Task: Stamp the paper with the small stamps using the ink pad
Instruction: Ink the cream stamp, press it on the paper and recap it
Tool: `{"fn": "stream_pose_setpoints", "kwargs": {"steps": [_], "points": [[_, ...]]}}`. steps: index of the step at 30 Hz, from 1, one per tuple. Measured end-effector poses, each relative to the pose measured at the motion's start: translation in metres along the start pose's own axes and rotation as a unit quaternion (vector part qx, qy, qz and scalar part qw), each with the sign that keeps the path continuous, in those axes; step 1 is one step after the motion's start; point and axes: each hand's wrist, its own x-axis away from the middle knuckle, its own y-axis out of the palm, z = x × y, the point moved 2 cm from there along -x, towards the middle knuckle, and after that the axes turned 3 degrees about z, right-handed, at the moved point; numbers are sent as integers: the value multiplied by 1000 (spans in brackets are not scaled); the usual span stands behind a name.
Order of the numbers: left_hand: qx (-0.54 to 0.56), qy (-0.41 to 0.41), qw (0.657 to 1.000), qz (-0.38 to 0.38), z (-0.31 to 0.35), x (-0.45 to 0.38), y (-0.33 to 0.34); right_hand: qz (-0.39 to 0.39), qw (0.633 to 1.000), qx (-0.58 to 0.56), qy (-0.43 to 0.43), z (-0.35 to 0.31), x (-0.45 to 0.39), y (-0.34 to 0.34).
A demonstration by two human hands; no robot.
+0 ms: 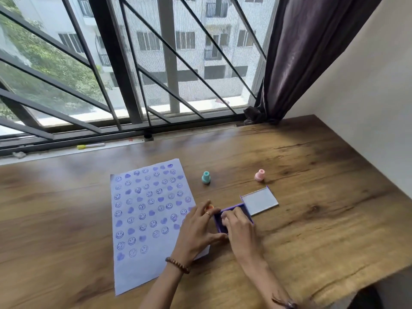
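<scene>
Pressing down on the purple ink pad [231,219] with my right hand [238,230], fingers bent; I cannot tell what they hold. My left hand [198,228] lies open beside it, on the stamped paper [142,210]. Wooden table [312,219], big window [133,63]

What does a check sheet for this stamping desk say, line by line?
Surface: brown wood-grain desk, bare at the right.
Job's things: pale paper sheet covered in purple smiley and heart prints; purple ink pad tray open, its grey lid lying beside it; teal small stamp and pink small stamp standing apart behind it; an orange stamp shows at the left hand's fingers.
Clutter: yellow-capped marker on the sill.
Grippers: left hand rests at the tray's edge, over the paper; right hand is on the ink pad.
Cables: nothing seen.
Surroundings: barred window, dark curtain, white wall.
</scene>
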Motion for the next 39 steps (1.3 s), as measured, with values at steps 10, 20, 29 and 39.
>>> {"fn": "stream_pose_setpoints", "kwargs": {"steps": [10,20,29,39], "points": [[-16,8,1000,5,-20,36,-35,-23,957,-236,169,11,-13,3],[-115,-149,982,19,-104,119,-88,-124,955,-262,68,-105,29,59],[-112,-151,982,29,-113,117,-81,-126,973,35,-190,-127,45,72],[-96,-157,983,23,-116,117,-79,-249,938,94,-221,-147,8,73]]}}
